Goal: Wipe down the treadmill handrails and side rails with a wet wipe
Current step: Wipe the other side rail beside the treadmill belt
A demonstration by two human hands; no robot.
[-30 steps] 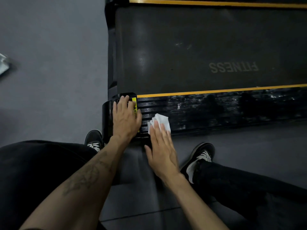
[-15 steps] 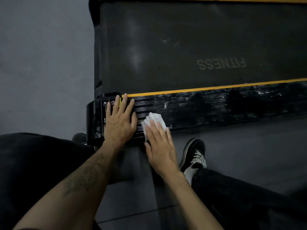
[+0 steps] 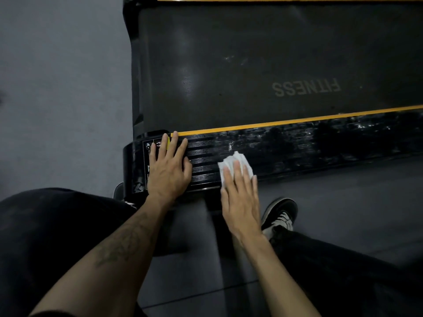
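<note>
Side rail (image 3: 297, 147): black ribbed strip along the near edge of the treadmill, running from about 9 o'clock to 3 o'clock across the middle of the view; its surface shows streaks and pale specks toward 3 o'clock.
Yellow stripe (image 3: 286, 122): thin line on the far edge of the side rail, between the rail and the belt.
Wet wipe (image 3: 235, 164): white, crumpled, lying on the side rail just past centre, toward 1 o'clock of the right hand; its far half shows beyond the fingertips.
Right hand (image 3: 240, 202): palm down, fingers straight and together, pressing the wet wipe flat against the side rail; nothing is curled round the wipe.
Left hand (image 3: 168, 170): palm down at 9 o'clock of the wipe, well apart from it, fingers straight and slightly spread, resting on the rear end of the side rail; it holds nothing.
End cap (image 3: 135, 165): rounded glossy black corner at the rail's rear end, partly under the left hand, with a white-printed label (image 3: 150, 145) too small to read.
Belt (image 3: 251, 65): dark running surface at 12 o'clock, printed with the word FITNESS, seen upside down.
Floor (image 3: 57, 88): grey, at 9 o'clock of the treadmill and again along the near side.
Shoe (image 3: 280, 216): black with white laces, on the floor at 4 o'clock of the right hand.
Trousers (image 3: 45, 236): black, filling the view from 7 to 8 o'clock.
</note>
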